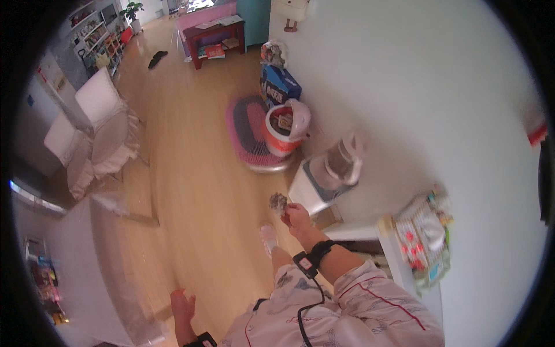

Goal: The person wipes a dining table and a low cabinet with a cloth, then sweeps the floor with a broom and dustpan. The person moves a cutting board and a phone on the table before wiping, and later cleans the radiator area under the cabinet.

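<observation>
- Has a red-orange bin [277,143] ahead, near the wall [439,87], with the pale pink lid [300,120] tipped up on the wall side; holds small crumpled scraps [283,121], pale and dark, too small to tell apart.
- Stands, in the bin's case, at the right side of a pink-and-grey oval platform [251,118].
- Has a white box [305,192] nearer, topped in grey, with a pale raised part [350,153] too blurred to read; cannot tell what is inside.
- Beyond the bin, has a printed blue bag [279,85] and, behind that, a plastic bag [273,53] with orange and pale contents, not clear enough to name.
- To the right, has a soft tissue pack [411,246] on a white cabinet [399,272], with a white tissue [433,228] poking out.
- Grasps a grey, ragged clump [278,202] in the right hand [296,218], pinched at the fingertips; keeps it above the floor [191,231], just left of the white box in view and apart from the bin.
- Extends the right forearm forward, with a black strap [315,257] and a cable [300,315].
- Hangs the left hand [182,305] low, empty, released, fingers loosely curled and thumb apart.
</observation>
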`<state>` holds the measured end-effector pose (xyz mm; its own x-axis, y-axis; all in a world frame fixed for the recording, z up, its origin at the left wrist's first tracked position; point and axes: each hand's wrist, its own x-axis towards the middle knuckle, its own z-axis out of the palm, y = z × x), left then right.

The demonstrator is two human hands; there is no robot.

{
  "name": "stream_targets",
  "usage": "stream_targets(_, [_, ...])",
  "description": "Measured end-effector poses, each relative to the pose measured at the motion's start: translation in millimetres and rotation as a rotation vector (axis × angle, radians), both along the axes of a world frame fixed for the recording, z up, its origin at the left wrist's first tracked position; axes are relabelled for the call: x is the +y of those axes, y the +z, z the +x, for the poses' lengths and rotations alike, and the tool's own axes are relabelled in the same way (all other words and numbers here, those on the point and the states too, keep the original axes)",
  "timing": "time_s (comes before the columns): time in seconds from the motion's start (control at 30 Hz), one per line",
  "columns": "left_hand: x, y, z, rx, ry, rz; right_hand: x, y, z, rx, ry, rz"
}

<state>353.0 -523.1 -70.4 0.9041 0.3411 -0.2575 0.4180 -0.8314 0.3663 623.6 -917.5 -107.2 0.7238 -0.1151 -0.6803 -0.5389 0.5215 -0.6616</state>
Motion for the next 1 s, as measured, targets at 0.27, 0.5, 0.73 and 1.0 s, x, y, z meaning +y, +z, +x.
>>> stream_targets(0.27, [-24,44,202,0.135,-0.044,-0.073,-9,-43,305,-0.056,-0.212,-0.188])
stream_targets(0.5, [-2,73,278,0.312,-0.073,-0.055,-17,-39,319,0.005,0.125,-0.219])
stream_targets(0.73, [-4,58,429,0.109,-0.594,-0.062,-61,-8,138,-0.027,0.255,-0.856])
stream_targets(1.0, [-98,82,541,-0.033,-1.092,-0.098,-157,157,-49,0.142,-0.667,-1.606])
